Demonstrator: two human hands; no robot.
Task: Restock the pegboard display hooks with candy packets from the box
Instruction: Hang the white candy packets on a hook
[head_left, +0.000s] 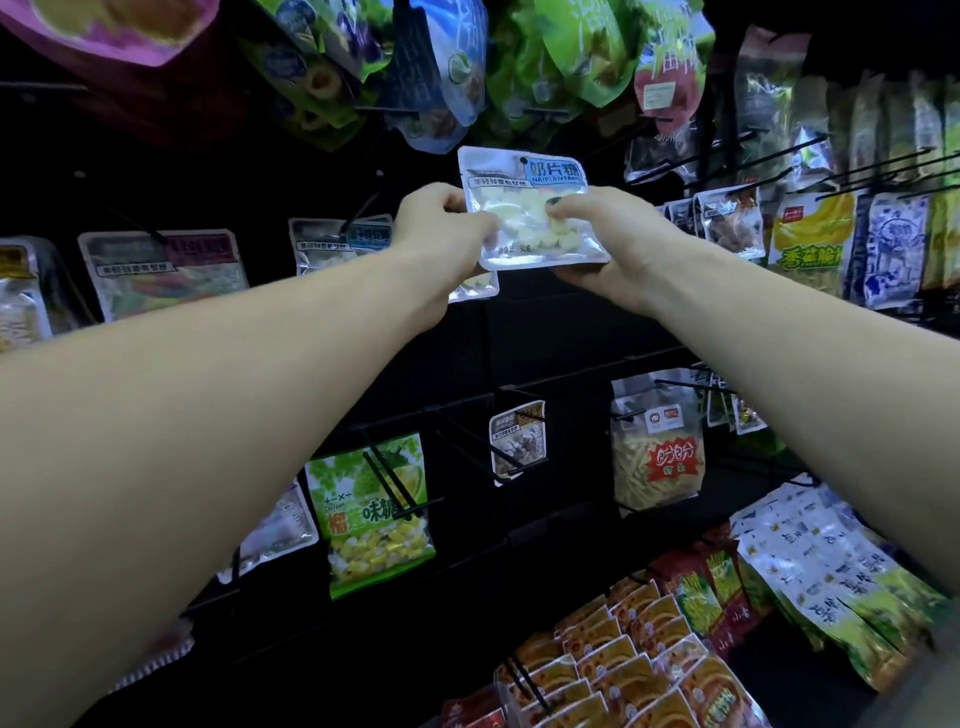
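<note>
Black pegboard (545, 332) fills the wall ahead, its hooks hung with snack bags above, below and to either side of the person's raised hands. Between those hands is one candy packet (530, 208), clear and silvery, showing pale yellow-white pieces inside. The left hand (441, 239) pinches its left edge with curled fingers; the right hand (608, 234) grips the lower right corner, thumb laid over the front. A dark dot shows at the packet's top, likely the hang hole meeting a hook tip, though I can't be sure it is threaded. A second similar packet (475, 286) peeks out under the left hand; whether that hand holds it, I cannot tell.

It looks light and floppy, the film slick, the contents loose enough to shift. Holding the side seals seems best, keeping the header flat.

Its blue label reads "奶片糖" and "NAIPIANTANG". Below the left forearm a green bag (374, 514) says "Durian".
</note>
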